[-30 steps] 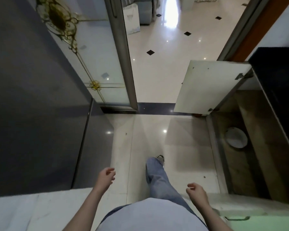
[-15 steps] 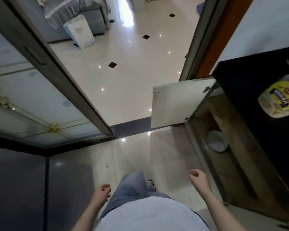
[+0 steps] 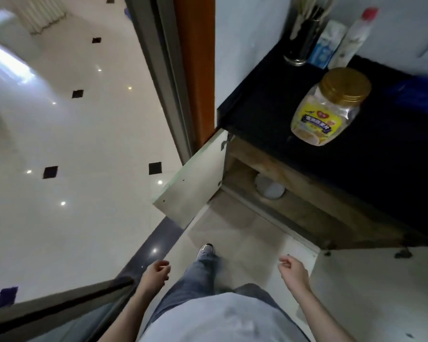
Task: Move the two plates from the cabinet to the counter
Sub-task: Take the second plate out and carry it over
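A white plate lies on the floor of the low open cabinet, partly hidden under the edge of the black counter. I cannot tell whether one plate or two lie there. My left hand hangs low at the bottom centre, fingers loosely curled, holding nothing. My right hand is also empty and loosely curled, in front of the cabinet's near end and well short of the plate.
The cabinet's left door stands open into the walkway; a second open door is at my lower right. A gold-lidded jar, a utensil holder and bottles stand on the counter. A sliding door frame is at lower left.
The view has swung right and closer to the cabinet, bringing the counter top and jar fully into sight. Both hands stay empty and low; the plate has not moved.
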